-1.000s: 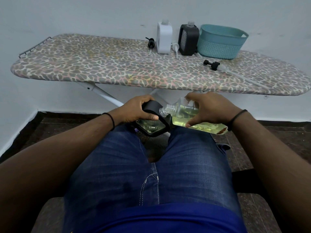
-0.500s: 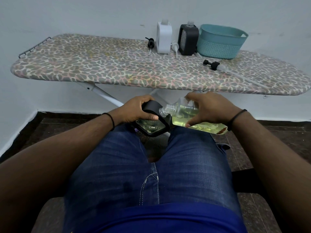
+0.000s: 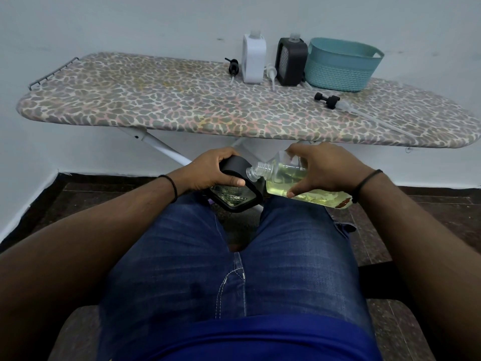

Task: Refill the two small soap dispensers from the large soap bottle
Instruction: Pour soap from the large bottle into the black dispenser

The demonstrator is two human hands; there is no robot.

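Over the lap, the left hand [image 3: 208,170] gripped a tilted black dispenser [image 3: 235,190]; the right hand [image 3: 322,169] grasped the large soap bottle [image 3: 283,179], neck at its top, mid-pour. Two other dispensers, white [image 3: 253,59] and black [image 3: 291,62], stood uncapped on the far ironing board [image 3: 156,105], apparently unfinished.

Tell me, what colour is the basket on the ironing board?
Teal: the basket has a woven-look lower half, seen in the head view.

No legible text, labels or numbers anywhere.
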